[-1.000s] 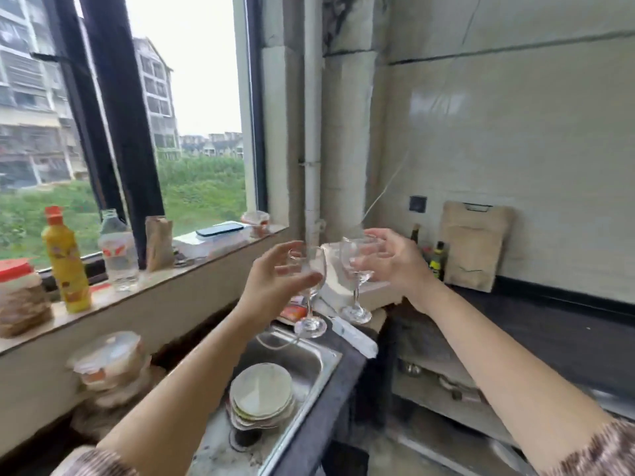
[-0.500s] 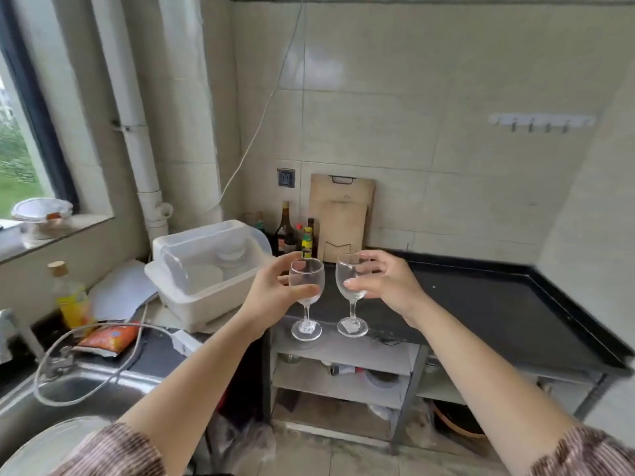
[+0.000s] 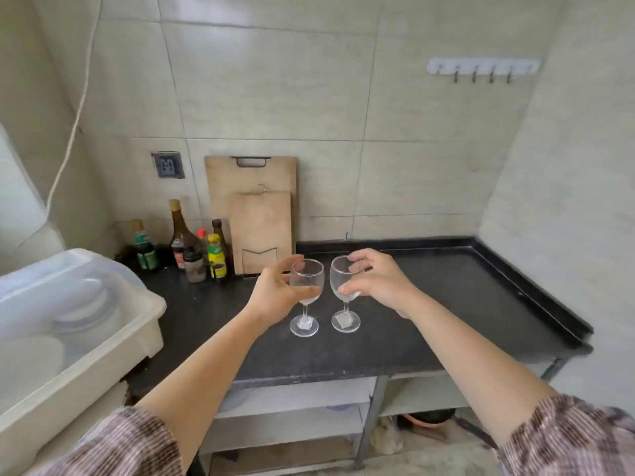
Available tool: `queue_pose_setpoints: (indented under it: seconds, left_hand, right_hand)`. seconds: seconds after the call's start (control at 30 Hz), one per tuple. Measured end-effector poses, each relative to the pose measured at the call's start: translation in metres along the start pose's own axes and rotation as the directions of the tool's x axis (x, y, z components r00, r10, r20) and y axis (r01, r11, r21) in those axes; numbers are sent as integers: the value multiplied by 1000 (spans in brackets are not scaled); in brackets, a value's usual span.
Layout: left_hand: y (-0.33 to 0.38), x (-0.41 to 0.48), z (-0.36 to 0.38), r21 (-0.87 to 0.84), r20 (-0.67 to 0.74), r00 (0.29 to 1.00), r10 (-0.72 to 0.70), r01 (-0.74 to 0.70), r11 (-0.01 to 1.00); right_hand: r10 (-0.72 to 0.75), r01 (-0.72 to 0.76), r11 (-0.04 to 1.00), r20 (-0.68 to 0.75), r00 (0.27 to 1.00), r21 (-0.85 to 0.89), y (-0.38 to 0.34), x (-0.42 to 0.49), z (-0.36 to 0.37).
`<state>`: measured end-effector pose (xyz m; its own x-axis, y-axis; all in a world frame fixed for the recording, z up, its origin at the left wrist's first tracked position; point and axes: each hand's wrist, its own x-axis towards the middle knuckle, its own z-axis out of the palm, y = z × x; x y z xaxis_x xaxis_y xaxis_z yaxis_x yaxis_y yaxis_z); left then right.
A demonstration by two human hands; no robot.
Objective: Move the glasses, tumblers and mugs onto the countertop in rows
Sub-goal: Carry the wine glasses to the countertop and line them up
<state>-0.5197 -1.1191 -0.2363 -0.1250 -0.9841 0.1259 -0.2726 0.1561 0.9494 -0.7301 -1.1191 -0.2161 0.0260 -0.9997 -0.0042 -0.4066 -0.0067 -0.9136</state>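
Note:
Two clear stemmed wine glasses stand upright side by side on the black countertop [image 3: 446, 304], their feet close together near its middle. My left hand [image 3: 275, 293] curls around the bowl of the left glass [image 3: 309, 274], thumb across its front and a finger at the rim. The right glass [image 3: 338, 276] is held by my right hand [image 3: 381, 283], with fingers on the rim and the thumb on the bowl. Each foot carries a small white label.
Two wooden cutting boards [image 3: 261, 218] lean on the tiled back wall. Several sauce bottles [image 3: 196, 249] crowd the back left corner. A white lidded dish box [image 3: 68, 321] sits at the left. The countertop has a raised rim along its right side, and shelves lie beneath.
My view swung from the window and sink round to the countertop. Both glasses, carried in the air before, now rest with their feet on the black surface.

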Motion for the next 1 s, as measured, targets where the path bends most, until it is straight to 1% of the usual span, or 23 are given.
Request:
queue_pose_setpoints:
  seconds: [0.23, 0.37, 0.53, 0.77, 0.87, 1.0]
  left_hand:
    - [-27, 112, 51, 118, 67, 997, -25, 17, 993]
    - [-46, 172, 78, 176, 54, 998, -41, 31, 984]
    - [-70, 250, 111, 225, 13, 997, -75, 71, 972]
    - [-128, 359, 170, 297, -60, 965, -256, 262, 918]
    - [-150, 399, 190, 343, -99, 955, -281, 297, 891]
    - [-177, 441, 210, 373, -123, 950, -286, 311, 874]
  right_hand:
    - [80, -85, 993, -63, 995, -84, 43, 104, -32]
    - [97, -105, 986, -70, 993, -129, 64, 162, -50]
    - [123, -125, 976, -22, 992, -180, 99, 244, -72]
    - [192, -176, 963, 60, 980, -202, 178, 360, -92]
    - [204, -186, 962, 71, 976, -201, 209, 403, -93]
    - [189, -165, 956, 78, 979, -244, 242, 451, -89]
